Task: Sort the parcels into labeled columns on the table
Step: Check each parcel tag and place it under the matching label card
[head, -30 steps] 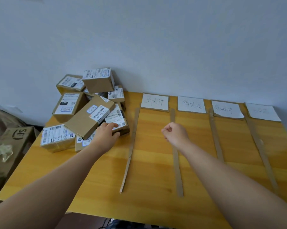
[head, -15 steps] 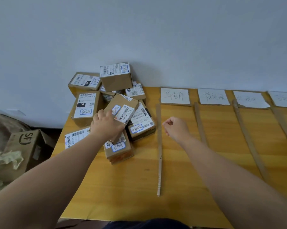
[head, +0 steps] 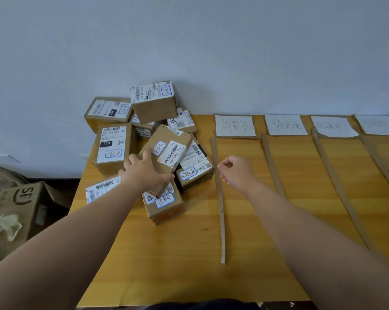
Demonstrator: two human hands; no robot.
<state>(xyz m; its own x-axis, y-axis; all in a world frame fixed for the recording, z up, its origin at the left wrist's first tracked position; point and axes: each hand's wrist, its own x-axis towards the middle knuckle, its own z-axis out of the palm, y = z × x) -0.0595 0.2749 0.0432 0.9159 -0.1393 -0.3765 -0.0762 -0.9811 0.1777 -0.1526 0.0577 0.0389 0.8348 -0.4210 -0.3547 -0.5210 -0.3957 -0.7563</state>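
One tilted brown parcel (head: 166,153), white barcode label, under left hand (head: 144,173).

About nine parcels (head: 153,101) — four label cards (head: 235,125) — four strips (head: 220,198).

parcel pile (head: 148,139) crowding table's (head: 178,253) left-rear corner, cardboard strips (head: 220,198) dividing open columns

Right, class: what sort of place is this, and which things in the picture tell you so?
Likely a makeshift parcel-sorting station: a heap of labelled cardboard parcels, handwritten column signs and cardboard divider strips on a wooden table.
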